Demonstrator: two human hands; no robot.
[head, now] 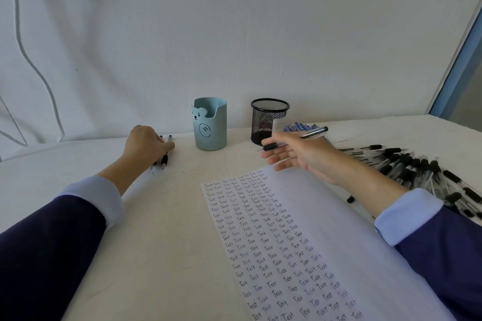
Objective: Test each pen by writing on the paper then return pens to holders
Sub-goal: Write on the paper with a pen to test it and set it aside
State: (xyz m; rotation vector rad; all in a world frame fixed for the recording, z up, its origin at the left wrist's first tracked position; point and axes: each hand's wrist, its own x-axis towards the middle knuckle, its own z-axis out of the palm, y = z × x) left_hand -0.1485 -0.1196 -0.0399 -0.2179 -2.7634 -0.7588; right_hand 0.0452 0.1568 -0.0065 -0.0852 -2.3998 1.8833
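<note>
Head view, left hand (pixel 146 144) fingers clutching pens (pixel 164 160) on table (pixel 169 216), right hand (pixel 302 156) pinching 1 pen (pixel 313 133)

At nine o'clock the left hand (pixel 146 146) hides most of its pens (pixel 164 160). The paper (pixel 326 219) is cut off at five o'clock, the pen pile (pixel 417 172) at three.

Blue bear-faced plastic holder (pixel 210 125) stands left of black wire-mesh holder (pixel 268 122), both far beyond white written-on paper sheet (pixel 339 216); black-capped pen heap (pixel 417 169) lies right.
</note>
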